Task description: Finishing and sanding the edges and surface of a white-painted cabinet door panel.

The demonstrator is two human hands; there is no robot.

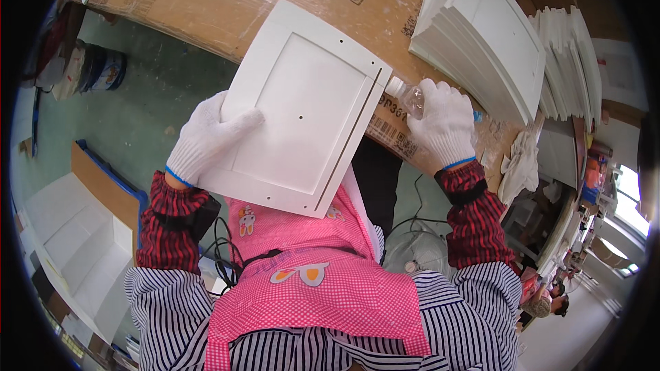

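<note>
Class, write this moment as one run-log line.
left hand: gripping white panel | right hand: holding clear bottle, cap beside panel's grooved edge | nearby: panel stack on cardboard

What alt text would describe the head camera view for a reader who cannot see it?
The gloved left hand holds a white recessed panel; the gloved right hand holds a small clear bottle near the panel's grooved edge. A stack of white panels rests on brown cardboard, upper right.

Two hands [208, 136] [443, 121], one held panel [302, 99], one clear bottle [412, 102], two panel stacks [485, 34] [567, 62].
</note>
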